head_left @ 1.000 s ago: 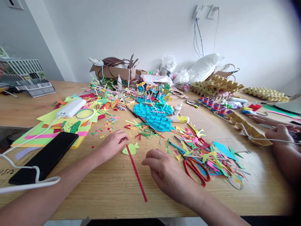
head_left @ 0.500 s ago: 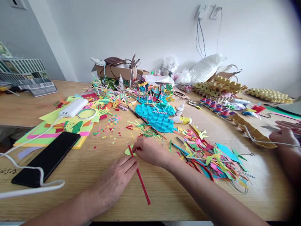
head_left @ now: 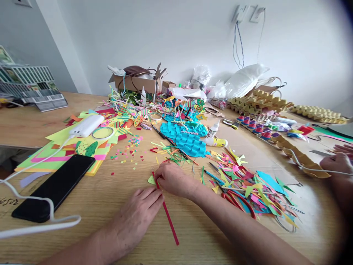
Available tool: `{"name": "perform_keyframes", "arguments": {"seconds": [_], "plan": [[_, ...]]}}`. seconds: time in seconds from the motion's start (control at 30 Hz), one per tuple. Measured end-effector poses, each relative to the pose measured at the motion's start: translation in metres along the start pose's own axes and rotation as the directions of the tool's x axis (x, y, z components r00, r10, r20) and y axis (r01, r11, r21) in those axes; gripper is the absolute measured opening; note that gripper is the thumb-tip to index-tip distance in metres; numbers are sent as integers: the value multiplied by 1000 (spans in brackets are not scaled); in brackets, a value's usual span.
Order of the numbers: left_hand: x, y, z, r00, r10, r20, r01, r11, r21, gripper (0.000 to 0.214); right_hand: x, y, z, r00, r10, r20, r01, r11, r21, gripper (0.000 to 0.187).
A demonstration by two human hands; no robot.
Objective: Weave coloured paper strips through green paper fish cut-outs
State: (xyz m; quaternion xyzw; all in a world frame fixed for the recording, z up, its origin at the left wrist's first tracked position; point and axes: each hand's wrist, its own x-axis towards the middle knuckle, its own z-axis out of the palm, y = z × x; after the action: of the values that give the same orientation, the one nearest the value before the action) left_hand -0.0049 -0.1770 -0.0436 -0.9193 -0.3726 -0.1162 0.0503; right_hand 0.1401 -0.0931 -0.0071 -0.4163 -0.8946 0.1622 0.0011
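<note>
A narrow red paper strip (head_left: 171,222) lies slantwise on the wooden table, crossing a small yellow-green paper piece (head_left: 151,180) with a dark dot on it. My left hand (head_left: 140,209) rests flat, its outstretched fingertips pressing over the strip's middle. At the strip's upper end, my right hand (head_left: 173,179) is bent into a pinch on it, right above the yellow-green piece. The right fingertips partly hide that piece and the strip.
To the left lie a black phone (head_left: 53,187), a white power bank (head_left: 86,125) with cable and coloured paper sheets (head_left: 35,158). Paper scraps and red-handled pliers (head_left: 239,200) lie right. Blue paper scales (head_left: 190,143) and glue bottles (head_left: 216,142) stand beyond. Another person's hand (head_left: 338,163) holds a blade.
Both hands stay on the red strip, with the right fingers slightly lower over the yellow-green piece, covering more of it. The view has shifted a little.
</note>
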Motion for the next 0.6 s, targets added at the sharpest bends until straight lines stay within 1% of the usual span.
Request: {"name": "perform_keyframes", "arguments": {"seconds": [0.3, 0.47, 0.6], "plan": [[-1, -1, 4, 1000, 4, -1, -4, 1000, -26, 32, 12, -2, -3, 999, 51, 8, -50, 999, -20, 27], [-3, -1, 8, 1000, -5, -14, 5, 1000, -24, 33, 19, 0, -3, 998, 57, -1, -57, 998, -25, 28], [-3, 0, 6, 1000, -12, 11, 13, 1000, -25, 32, 21, 1, -3, 998, 55, -22, -55, 998, -22, 28]]}}
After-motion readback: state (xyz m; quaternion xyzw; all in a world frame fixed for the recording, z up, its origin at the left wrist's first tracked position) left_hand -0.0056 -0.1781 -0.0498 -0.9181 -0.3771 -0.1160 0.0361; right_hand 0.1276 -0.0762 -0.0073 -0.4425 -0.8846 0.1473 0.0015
